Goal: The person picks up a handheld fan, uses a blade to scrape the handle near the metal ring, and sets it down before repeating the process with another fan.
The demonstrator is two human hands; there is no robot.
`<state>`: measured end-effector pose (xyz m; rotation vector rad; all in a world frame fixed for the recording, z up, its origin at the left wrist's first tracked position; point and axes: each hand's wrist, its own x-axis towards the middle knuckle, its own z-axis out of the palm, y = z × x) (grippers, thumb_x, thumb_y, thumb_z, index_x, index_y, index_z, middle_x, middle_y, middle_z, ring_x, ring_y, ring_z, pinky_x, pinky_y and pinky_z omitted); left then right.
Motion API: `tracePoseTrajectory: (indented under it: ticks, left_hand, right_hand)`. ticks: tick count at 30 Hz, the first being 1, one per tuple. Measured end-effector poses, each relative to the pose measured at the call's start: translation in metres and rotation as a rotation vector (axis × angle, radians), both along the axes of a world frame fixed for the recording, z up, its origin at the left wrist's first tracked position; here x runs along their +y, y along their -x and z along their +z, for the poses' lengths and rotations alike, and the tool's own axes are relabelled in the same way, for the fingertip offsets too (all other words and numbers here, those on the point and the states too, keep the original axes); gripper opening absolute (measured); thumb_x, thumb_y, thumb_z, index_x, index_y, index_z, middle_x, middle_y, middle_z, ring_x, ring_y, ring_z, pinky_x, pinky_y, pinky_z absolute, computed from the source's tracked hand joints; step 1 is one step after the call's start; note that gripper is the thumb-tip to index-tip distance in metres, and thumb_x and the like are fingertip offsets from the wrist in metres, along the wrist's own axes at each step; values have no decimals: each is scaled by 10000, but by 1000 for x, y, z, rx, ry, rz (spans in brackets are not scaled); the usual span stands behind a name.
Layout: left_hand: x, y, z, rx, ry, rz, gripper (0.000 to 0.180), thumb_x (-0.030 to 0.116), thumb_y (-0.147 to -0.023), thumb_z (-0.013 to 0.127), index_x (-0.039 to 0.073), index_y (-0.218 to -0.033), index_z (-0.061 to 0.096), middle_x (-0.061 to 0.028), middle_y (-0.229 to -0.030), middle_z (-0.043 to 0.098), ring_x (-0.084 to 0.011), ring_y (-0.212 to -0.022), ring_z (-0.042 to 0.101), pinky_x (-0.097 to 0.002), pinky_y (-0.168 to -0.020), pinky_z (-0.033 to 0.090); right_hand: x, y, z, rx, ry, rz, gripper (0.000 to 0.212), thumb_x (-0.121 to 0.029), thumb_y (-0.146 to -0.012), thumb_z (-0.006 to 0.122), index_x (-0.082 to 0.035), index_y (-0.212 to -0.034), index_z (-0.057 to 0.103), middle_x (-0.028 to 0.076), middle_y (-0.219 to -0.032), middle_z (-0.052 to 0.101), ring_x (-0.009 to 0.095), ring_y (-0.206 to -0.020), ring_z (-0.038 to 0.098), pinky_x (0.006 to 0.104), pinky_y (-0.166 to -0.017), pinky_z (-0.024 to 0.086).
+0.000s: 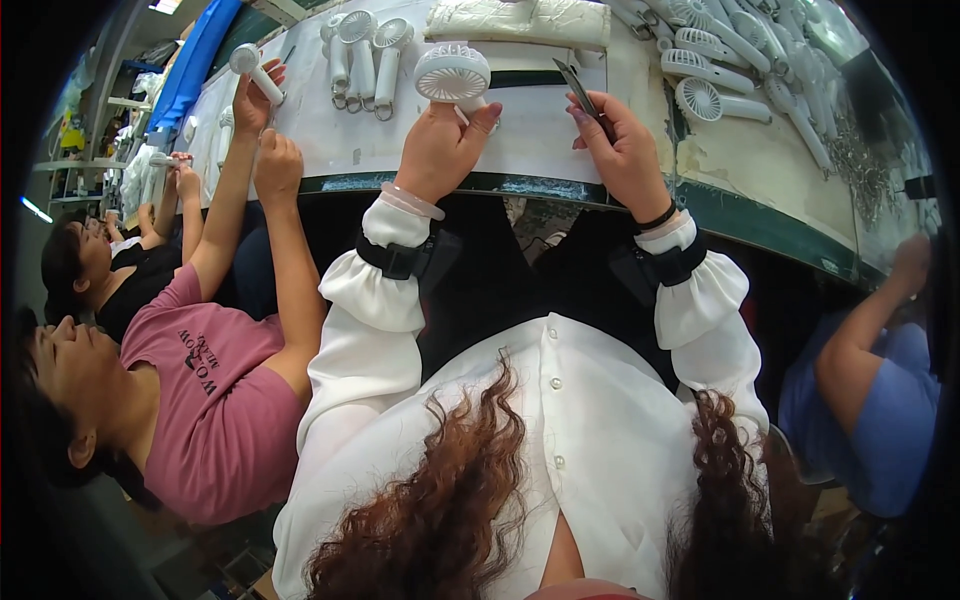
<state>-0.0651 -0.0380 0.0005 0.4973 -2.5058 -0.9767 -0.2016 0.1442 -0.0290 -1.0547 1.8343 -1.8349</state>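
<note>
Head view: left hand gripping a white handheld fan by its handle, fingers wrapped around it, round grille head up and facing the camera, held just above the near part of the white surface. Right hand closed on thin dark tweezers, pinched between thumb and fingers, tips pointing up and left toward the fan; tweezers and fan near each other but apart. Three more white fans lie side by side on the surface beyond the left hand, heads away from the wearer. Folded white cloth at the far edge. Bigger pile of fans spread over the surface to the right, overlapping. On the wearer's left, a co-worker in a pink shirt holds another white fan up over the surface. Another person in blue sits at the right edge of the view.
</note>
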Motion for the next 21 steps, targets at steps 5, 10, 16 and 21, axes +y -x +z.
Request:
tracePoseTrajectory:
  ticks: [5, 10, 16, 21]
  left_hand:
    - [-3, -2, -3, -23, -8, 14, 540, 515, -871, 610, -8, -998, 562, -100, -723, 613, -243, -654, 585, -366, -631, 472]
    - [-5, -5, -5, -84, 83, 42, 631, 555, -821, 653, -9, -1075, 530, -82, -697, 582, -208, -612, 556, -352, -612, 470]
    - [-6, -10, -9, -39, 47, 61, 624, 543, -805, 678, -15, -1056, 553, -81, -689, 571, -199, -592, 552, -330, -587, 464]
    - [-5, -8, -7, 56, 36, -5, 420, 353, -883, 670, -27, -1009, 543, -49, -696, 600, -99, -563, 519, -254, -541, 426]
  right_hand:
    - [0, 0, 0, 4, -15, 2, 242, -115, -954, 558, -1, -1165, 584, -1, -896, 612, 60, -717, 570, 187, -661, 459]
    - [0, 1, -1, -8, -19, 2, 243, -117, -955, 558, -3, -1168, 583, -1, -903, 613, 59, -718, 568, 187, -663, 459]
    - [0, 0, -1, -13, -20, 7, 244, -118, -957, 553, -1, -1169, 581, 2, -913, 619, 58, -718, 566, 190, -668, 462]
    - [0, 1, -2, -15, -10, 13, 246, -115, -958, 549, 6, -1170, 578, 10, -931, 638, 59, -720, 567, 190, -674, 462]
